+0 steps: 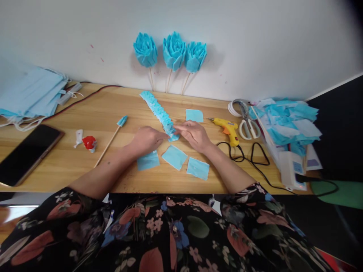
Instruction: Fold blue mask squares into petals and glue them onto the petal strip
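A long row of overlapping light-blue fabric petals point(157, 110) lies slantwise on the wooden table. Its near end sits between my two hands. My left hand point(148, 141) is closed, with its fingertips at the left edge of the lowest petal. From the other side my right hand point(193, 134) has its fingers drawn together on that same end; the exact grip is partly hidden. Just below are flat blue fabric pieces, one point(148, 161) partly under my left hand, another point(174, 157) in the middle and a third point(198, 168) on the right. One more blue piece point(194, 115) lies beyond my right hand.
Three blue fabric flowers point(174, 52) on sticks lean against the wall. To the right lie a yellow glue gun point(229, 129), scissors point(248, 128), tape point(235, 108) and a blue fabric heap point(292, 122). A blue-tipped stick point(109, 143), red-wrapped item point(90, 142), phone point(30, 153) and masks point(34, 90) lie left.
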